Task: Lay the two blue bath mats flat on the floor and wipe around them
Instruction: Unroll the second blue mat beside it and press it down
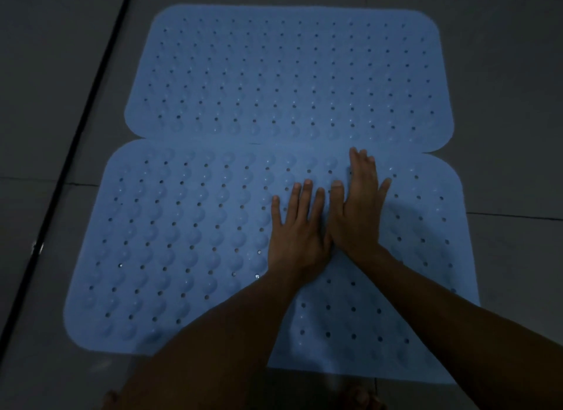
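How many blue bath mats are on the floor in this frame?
2. The far mat lies flat; the near mat lies against its front edge, with both hands pressing on it. Nothing suggests a hidden third.

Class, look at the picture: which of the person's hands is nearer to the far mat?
Right. The right hand on the near mat reaches almost to the far mat; the left hand lies further back.

Grey tiled floor [502,74] under two touching blue bath mats [289,74].
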